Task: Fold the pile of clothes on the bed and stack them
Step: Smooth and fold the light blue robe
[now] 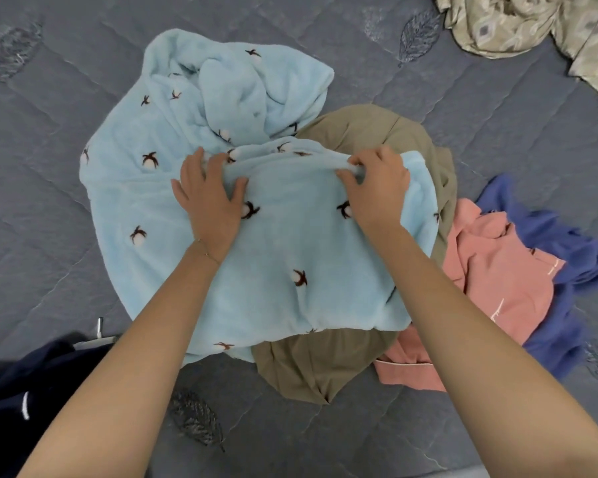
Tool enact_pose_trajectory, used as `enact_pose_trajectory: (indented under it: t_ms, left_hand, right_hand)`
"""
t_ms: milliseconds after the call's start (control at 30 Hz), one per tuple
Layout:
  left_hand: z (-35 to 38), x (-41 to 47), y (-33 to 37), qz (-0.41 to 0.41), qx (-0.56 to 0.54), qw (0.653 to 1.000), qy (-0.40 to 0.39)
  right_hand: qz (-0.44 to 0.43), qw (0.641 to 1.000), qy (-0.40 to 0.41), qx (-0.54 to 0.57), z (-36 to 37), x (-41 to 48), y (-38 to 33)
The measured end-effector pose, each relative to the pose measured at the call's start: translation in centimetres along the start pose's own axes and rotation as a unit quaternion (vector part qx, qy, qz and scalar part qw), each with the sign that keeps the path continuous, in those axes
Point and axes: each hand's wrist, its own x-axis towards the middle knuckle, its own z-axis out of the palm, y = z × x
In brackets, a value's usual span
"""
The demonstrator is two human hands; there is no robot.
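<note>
A fluffy light-blue garment (273, 263) with small white-and-brown tufts lies crumpled on top of the pile in the middle of the bed. My left hand (209, 194) grips a raised fold of it, thumb on the near side. My right hand (377, 188) pinches the same fold further right, fingers curled round the fabric. Under the blue garment lies an olive-brown garment (311, 363). A salmon-pink garment (497, 288) and a blue-purple one (567, 270) lie bunched to the right.
The bed has a grey quilted cover (66, 236) with leaf patterns. A beige patterned cloth (539, 25) lies crumpled at the top right. Dark navy fabric (21, 391) sits at the bottom left, beside a small metal part (99, 327).
</note>
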Motion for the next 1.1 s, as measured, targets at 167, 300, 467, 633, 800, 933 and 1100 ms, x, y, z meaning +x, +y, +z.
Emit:
enact_pose_trajectory:
  t_ms: [167, 300, 467, 633, 800, 933, 1100]
  left_hand:
    - [-0.1, -4.8, 2.9, 0.199, 0.006, 0.980, 0.003]
    - [3.0, -7.2, 3.2, 0.247, 0.130, 0.956, -0.091]
    - [5.5, -6.2, 3.4, 0.199, 0.198, 0.950, -0.135]
    - [5.1, -6.6, 3.4, 0.204, 0.195, 0.951, -0.129]
    - [3.0, -10.4, 3.2, 0.213, 0.045, 0.976, -0.015]
    - [3.6, -14.0, 1.2, 0.213, 0.038, 0.975, -0.056]
    - [4.8, -15.0, 0.3, 0.236, 0.138, 0.954, -0.126]
  right_hand:
    - [0.045, 0.999, 0.005, -0.026, -0.4, -1.3, 2.5]
    - [0.145, 0.989, -0.027, -0.020, -2.5, -2.8, 5.0]
    - [0.241, 0.955, -0.063, 0.162, -3.9, -5.2, 6.2]
    - [0.196, 0.938, -0.131, 0.256, -4.6, -5.0, 6.8]
    - [0.100, 0.972, -0.031, 0.211, -4.9, -5.7, 7.8]
    - [0.118, 0.949, -0.101, 0.276, -5.3, -6.3, 7.7]
    - [0.147, 0.931, -0.186, 0.276, -5.1, -6.7, 7.5]
